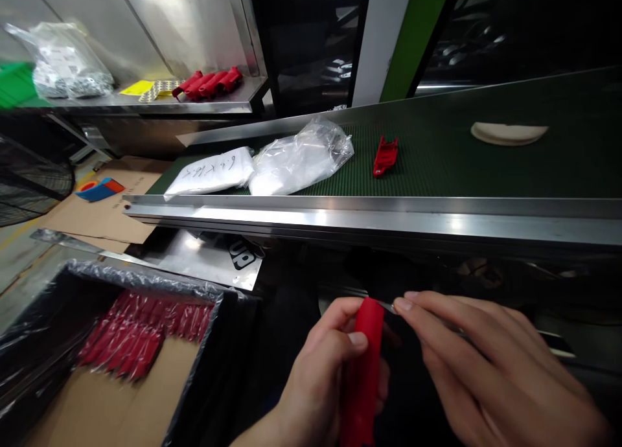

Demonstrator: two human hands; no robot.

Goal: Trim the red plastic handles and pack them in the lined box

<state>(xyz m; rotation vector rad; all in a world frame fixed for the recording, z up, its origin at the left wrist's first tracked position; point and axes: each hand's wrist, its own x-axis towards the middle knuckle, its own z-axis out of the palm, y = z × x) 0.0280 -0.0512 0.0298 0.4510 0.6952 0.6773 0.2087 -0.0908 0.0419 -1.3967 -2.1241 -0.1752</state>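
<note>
1. The left hand (315, 369) is closed around a long red part (365, 369), thumb laid over its near face, the part standing roughly upright in the grip
2. The right hand (490, 363), just beside it, pinches a thin metal tool (387, 307) between thumb and fingertips, its tip at the red part's upper end; whether it touches there I cannot tell
3. Beyond both hands runs a green ribbed belt (437, 171), carrying a small red piece (386, 157) ahead of the left hand and a pale curved piece (508, 134) past the right
4. Farther left on that belt, a white packet (208, 170) bears handwritten figures around an "X", the exact digits hard to make out, and touches a clear plastic bag (301, 159)
5. Left of the left hand, below the belt, a shiny metal sheet (194, 256) shows dark lettering that reads "UP"
6. Past that sheet, flat cardboard (97, 217) has print too small to read
7. Low on the left hand's left, a plastic-lined box (207, 369) contains wrapped red pieces (126, 337)
</note>
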